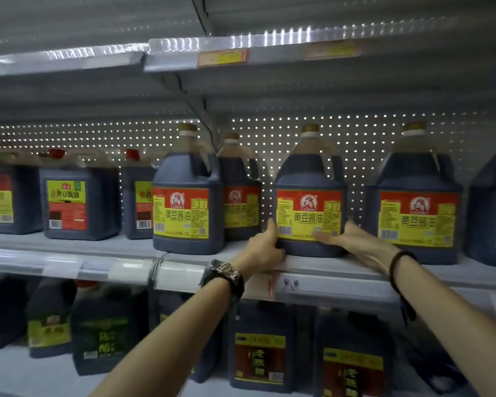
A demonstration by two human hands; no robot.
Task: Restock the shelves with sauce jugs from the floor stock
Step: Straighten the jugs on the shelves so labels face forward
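Your left hand (265, 245) and right hand (348, 239) grip the lower sides of a sauce jug (309, 179) standing upright at the front of the shelf (341, 269). Placing seems in hand; next, probably nudge it square, then release.

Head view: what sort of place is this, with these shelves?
Most likely a supermarket aisle: metal shelves with price tags on their front rails, rows of identical labelled sauce jugs, and a perforated back panel.
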